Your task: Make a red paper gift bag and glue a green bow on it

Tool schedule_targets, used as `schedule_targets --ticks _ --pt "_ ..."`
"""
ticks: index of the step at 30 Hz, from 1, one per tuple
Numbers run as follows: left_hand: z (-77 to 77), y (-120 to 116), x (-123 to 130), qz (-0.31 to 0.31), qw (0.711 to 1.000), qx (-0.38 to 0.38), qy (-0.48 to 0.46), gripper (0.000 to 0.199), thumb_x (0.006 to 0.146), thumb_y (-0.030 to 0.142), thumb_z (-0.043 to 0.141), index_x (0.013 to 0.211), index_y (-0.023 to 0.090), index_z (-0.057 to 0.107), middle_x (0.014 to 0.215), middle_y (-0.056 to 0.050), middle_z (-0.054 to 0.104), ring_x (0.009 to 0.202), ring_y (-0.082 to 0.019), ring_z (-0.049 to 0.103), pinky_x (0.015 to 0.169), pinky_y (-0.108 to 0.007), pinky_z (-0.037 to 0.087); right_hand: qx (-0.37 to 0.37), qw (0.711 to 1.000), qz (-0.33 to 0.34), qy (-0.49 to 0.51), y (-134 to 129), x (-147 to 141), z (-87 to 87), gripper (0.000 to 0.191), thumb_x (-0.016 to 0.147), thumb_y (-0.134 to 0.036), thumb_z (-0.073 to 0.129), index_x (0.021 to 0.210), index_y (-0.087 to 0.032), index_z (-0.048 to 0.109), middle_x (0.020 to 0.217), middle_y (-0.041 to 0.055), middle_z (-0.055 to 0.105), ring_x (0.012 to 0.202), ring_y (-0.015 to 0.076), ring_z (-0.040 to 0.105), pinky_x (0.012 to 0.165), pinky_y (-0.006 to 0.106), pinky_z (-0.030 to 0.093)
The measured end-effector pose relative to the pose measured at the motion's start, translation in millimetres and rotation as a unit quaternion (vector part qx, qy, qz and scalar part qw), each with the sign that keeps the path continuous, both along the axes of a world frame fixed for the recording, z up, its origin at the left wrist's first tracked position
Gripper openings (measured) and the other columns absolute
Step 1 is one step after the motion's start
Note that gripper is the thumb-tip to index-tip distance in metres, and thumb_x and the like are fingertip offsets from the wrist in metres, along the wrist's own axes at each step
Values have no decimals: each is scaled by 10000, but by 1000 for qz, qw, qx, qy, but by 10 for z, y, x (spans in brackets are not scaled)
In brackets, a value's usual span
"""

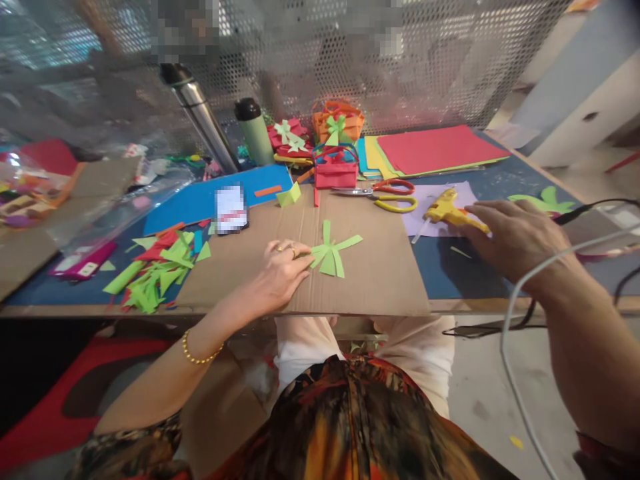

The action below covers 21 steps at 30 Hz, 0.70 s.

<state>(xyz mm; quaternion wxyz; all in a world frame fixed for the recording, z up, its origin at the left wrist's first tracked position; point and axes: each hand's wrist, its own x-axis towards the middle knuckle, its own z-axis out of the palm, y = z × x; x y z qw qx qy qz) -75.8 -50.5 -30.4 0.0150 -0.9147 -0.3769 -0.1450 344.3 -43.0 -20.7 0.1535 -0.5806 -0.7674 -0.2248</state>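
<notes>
L grip (286,272) pinches grn paper flower (330,255) at its 9 o'clock; R grip (515,241), closure unclear, at ylw glue gun (444,208), flower's 2 o'clock.

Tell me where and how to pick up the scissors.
Take the scissors by the handle loops, probably best with the right hand, coming from the right: the loops face that way, while the blades point left, just in front of the red paper basket.
</notes>
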Motion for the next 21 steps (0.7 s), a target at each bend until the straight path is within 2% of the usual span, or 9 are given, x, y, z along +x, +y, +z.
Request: schedule_targets --ticks 3,5,7,9,11,14,17,21 --pt "-51 -76 131 2 999 32 -10 285 1017 186 512 1164 159 755 1160 -154 741 1055 -299 632 920 -467 451 -97 991 -94 -6 13 62 23 339 1031 -322 581 1194 -63 727 1263 271 753 1092 339 709 973 444 503" --pt "-73 -124 205 11 999 48 -15 286 1026 204 500 1151 166 754 1130 -155 737 1040 -318 630 876 -469 465 -156 981 -114 -12 20 14 59 330 1026 -339 573 1182 -85 714 1251 247 755 1099 334 698 961 426 484" --pt "-79 -154 244 -8 999 40 -17 297 1048 229 492 1207 173 736 1145 -146 733 1025 -311 649 833 -448 485 -169 977 -130 -19 47 -46 82 347 1030 -383 561 1194 -111 701 1264 207 756 1102 319 693 936 397 482" --pt "-63 -164 252 -44 998 18 -31 323 1067 242 493 1318 175 685 1232 -137 717 1081 -289 668 863 -424 516 -192 970 -146 -17 85 -90 91 390 1043 -417 526 1239 -114 672 1290 194 744 1130 333 676 926 404 477" --pt "-34 -153 238 -55 996 17 -66 349 1080 241 483 1386 177 639 1302 -132 696 1127 -264 678 918 -403 532 -213 965 -154 -8 128 -111 87 425 1050 -441 497 1278 -113 643 1321 196 726 1167 346 652 941 419 465" --pt "-7 -102 185 -30 992 57 -111 343 1089 226 448 1362 168 648 1294 -134 710 1136 -259 687 965 -410 534 -226 962 -156 8 217 -108 61 446 1042 -451 500 1286 -102 632 1310 223 718 1204 365 625 956 442 454" --pt "-44 -32 117 -41 995 61 -75 319 1084 217 454 1304 188 684 1332 -123 737 1173 -264 697 972 -426 531 -226 962 -155 18 331 -90 19 437 1015 -449 558 1252 -94 653 1242 239 732 1189 386 634 937 453 464" --pt "-163 35 72 -48 997 46 -49 328 1070 212 468 1299 213 703 1419 -112 723 1287 -271 681 1018 -460 502 -217 964 -147 36 430 -79 -33 369 983 -400 625 1198 -105 684 1235 234 720 1155 365 659 933 429 485"
